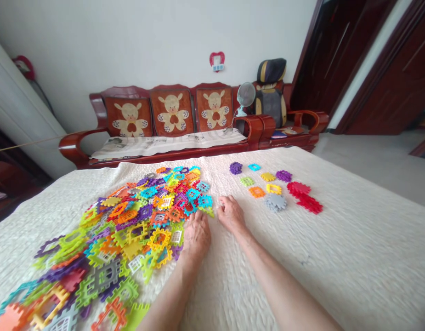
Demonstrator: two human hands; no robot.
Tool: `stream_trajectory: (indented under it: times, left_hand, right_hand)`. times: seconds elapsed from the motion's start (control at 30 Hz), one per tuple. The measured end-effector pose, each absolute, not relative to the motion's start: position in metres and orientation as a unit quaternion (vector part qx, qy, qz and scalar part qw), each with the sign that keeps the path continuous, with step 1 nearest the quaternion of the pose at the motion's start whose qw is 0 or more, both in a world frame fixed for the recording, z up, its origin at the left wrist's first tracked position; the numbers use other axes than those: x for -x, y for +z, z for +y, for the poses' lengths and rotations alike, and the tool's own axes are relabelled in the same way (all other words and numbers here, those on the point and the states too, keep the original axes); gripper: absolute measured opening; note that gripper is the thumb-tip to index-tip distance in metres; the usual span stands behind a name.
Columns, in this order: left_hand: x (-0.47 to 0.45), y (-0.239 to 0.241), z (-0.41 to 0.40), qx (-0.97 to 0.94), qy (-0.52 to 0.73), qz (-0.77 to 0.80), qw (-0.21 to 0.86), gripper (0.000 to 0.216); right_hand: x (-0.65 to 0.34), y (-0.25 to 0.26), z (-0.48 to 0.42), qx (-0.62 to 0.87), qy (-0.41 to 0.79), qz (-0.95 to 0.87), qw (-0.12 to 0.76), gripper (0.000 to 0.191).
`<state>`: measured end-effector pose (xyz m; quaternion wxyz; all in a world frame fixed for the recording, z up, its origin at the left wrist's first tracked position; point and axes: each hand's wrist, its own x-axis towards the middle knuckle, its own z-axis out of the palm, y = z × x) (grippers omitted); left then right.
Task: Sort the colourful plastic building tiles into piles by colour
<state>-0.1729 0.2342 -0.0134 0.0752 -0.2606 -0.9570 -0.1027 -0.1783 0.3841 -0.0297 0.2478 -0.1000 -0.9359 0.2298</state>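
Plastic pieces (131, 250) lie in a mixed heap on the pale cloth (353, 266), left of centre. The left hand (197, 234) rests at the heap's right edge, fingers bent; the right hand (230, 214) is loosely curled just beside it. Whether either pinches anything, I cannot tell. Farther off, a few small groups (276, 202) sit apart by colour; most pieces remain heaped, so the work seems early.
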Motion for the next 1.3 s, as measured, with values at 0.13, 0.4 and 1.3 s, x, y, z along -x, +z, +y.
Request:
stream_trajectory:
  times: [0.13,0.4,1.3]
  left_hand:
    - [0.172,-0.017,0.231,0.253,-0.130,-0.955,0.086,0.034]
    - [0.173,-0.011,0.233,0.248,-0.150,-0.955,0.066,0.030]
    - [0.180,-0.012,0.239,0.184,-0.239,-0.950,0.080,0.035]
  right_hand:
    - [0.179,-0.030,0.385,0.100,0.237,-0.934,0.247,0.029]
    - [0.181,-0.032,0.387,0.091,0.248,-0.933,0.243,0.029]
    - [0.182,-0.041,0.388,-0.074,0.243,-0.938,0.237,0.050]
